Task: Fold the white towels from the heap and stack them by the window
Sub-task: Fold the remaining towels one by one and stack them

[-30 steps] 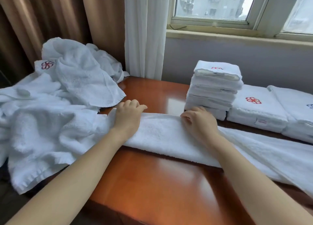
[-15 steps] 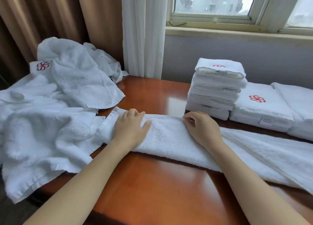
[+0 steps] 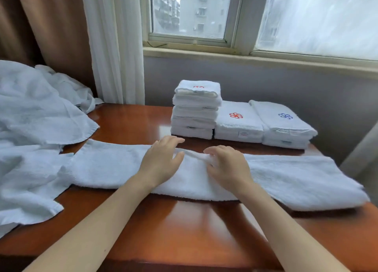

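A long white towel point(image 3: 106, 165), folded into a strip, lies across the brown table from left to right. My left hand point(image 3: 161, 163) rests flat on its middle with the fingers straight. Right beside it, my right hand point(image 3: 229, 169) has curled fingers that pinch a raised ridge of the same towel at its far edge. On the left lies the heap of unfolded white towels point(image 3: 30, 128). Behind my hands stands a tall stack of folded towels point(image 3: 196, 110), under the window.
Two lower folded stacks sit to the right of the tall one, one with a red logo point(image 3: 237, 120) and one with a blue logo point(image 3: 284, 122). The table's right edge point(image 3: 368, 208) lies beside the towel's end. A white curtain point(image 3: 116, 46) hangs at the back left.
My left hand has slid right along the strip until it is next to my right hand. The right hand's fingers have gathered a ridge of towel.
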{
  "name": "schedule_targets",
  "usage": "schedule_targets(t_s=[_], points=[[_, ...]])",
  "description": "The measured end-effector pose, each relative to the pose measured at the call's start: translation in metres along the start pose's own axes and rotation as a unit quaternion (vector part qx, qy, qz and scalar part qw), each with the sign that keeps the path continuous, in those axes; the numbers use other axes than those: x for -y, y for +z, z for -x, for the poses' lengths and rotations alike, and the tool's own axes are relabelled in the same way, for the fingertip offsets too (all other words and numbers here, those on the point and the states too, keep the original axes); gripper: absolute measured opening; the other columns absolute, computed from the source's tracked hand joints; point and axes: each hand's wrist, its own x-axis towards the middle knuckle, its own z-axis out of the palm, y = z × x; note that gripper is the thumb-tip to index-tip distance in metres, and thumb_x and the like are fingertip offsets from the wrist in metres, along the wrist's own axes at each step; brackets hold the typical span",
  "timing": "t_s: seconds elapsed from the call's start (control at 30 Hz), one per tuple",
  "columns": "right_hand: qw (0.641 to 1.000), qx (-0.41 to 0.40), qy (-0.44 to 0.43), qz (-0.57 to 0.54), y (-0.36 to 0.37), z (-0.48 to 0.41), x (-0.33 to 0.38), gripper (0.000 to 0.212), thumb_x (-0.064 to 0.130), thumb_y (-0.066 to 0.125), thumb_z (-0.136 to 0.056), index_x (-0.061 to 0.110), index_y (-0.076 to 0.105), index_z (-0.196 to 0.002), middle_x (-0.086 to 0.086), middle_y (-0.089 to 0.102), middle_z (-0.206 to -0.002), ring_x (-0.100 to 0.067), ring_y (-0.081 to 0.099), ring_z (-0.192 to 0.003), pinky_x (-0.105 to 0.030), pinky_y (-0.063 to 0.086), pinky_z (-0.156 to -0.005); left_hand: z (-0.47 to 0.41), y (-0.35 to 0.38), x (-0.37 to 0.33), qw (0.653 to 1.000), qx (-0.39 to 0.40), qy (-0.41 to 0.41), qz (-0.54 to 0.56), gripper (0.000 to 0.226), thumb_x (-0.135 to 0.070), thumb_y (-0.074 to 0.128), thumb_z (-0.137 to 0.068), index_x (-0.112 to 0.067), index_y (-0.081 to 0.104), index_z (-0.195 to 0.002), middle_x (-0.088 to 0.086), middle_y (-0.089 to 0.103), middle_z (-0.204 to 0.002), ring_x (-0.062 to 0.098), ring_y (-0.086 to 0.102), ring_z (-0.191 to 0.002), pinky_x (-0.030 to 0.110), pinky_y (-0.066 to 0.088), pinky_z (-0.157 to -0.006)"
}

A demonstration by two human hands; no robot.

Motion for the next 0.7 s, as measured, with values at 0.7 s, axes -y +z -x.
schedule_targets(t_s=[0.7], points=[[0.975,-0.059,0.204,-0.064,-0.091,0.166,-0.148,0.035,0.035,0.064,-0.070,0.032,0.057,-0.104,0.019,0.056,-0.108,-0.007,0.052,-0.108,-0.032,0.049,-0.082,-0.009,0.131,-0.183,0.936,0.166,0.309,0.006,0.029,-0.030,0.057,-0.093,-0.031,0.063,-0.121,-0.014,0.060,-0.126,0.014,0.058,-0.111,0.034,0.046,-0.089]])
